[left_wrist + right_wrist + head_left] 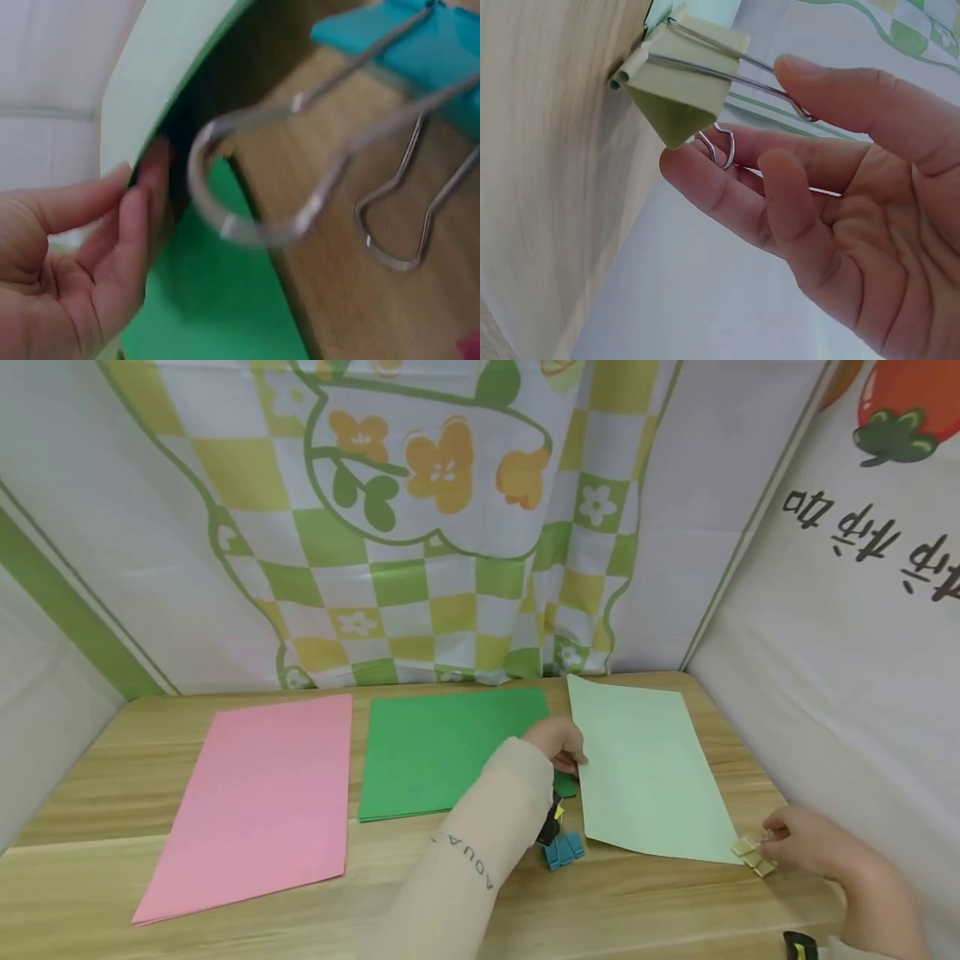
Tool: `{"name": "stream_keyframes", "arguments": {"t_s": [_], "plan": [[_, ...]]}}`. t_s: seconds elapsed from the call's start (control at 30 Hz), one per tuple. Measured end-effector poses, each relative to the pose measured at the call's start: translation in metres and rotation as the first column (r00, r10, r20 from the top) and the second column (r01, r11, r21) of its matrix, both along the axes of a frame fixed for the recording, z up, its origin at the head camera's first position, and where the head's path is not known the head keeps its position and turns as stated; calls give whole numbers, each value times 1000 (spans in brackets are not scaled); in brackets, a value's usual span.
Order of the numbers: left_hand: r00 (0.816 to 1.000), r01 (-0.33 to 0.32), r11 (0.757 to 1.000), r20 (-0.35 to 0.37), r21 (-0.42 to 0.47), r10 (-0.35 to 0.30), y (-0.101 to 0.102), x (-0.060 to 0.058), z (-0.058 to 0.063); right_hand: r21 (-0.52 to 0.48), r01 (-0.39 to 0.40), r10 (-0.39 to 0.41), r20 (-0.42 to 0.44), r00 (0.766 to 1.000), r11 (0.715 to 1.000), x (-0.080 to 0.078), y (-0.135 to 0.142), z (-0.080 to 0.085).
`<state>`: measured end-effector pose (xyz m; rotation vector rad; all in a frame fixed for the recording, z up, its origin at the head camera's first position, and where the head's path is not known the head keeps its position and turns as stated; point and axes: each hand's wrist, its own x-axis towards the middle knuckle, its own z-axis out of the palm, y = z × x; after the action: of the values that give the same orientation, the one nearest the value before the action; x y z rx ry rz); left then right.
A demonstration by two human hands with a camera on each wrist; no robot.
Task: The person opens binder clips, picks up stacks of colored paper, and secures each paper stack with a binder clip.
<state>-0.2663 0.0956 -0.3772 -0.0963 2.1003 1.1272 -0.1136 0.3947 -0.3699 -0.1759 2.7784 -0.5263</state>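
On the right of the table lies a stack of light green paper [645, 768], its left edge raised. My left hand [558, 743] pinches that edge between thumb and fingers, as the left wrist view shows. At the paper's near right corner, my right hand [813, 847] holds a pale yellow binder clip [756, 857] by its wire handles. In the right wrist view the clip's mouth [634, 67] meets the paper's corner; how far it reaches over the sheets cannot be told. Below the left wrist sits a blue binder clip [564, 850], with wire handles [255, 180] close to the camera.
Dark green paper [442, 752] lies mid-table, partly behind the left forearm. Pink paper [262, 802] is on the left. A small magenta thing [471, 346] shows at the left wrist view's edge. Printed curtain [450, 610] hangs behind the wooden table [637, 910].
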Motion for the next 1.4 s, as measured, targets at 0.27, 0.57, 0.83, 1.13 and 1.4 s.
{"name": "stream_keyframes", "arguments": {"t_s": [0.27, 0.57, 0.83, 1.13, 1.4], "plan": [[998, -19, 979, 60, 203, 7, -16, -8, -10, -17, 26, -26, 5, 1000, 1000, -2, 1, -1], [1000, -16, 953, 13, 304, 12, -25, -10, -12, -58, 10, -12, -24, 1000, 998, -4, 1, -1], [999, -5, 934, -44, 357, 22, -34, -8, -12, -60, 22, -26, -71, 997, 998, -8, 3, -1], [996, -26, 908, -69, 418, 61, -50, -6, -8, -98, 57, -74, -186, 980, 994, -8, 5, 1], [992, -60, 877, -72, 477, 107, -63, -6, -1, -226, 92, -142, -219, 965, 970, -7, 7, 3]]}}
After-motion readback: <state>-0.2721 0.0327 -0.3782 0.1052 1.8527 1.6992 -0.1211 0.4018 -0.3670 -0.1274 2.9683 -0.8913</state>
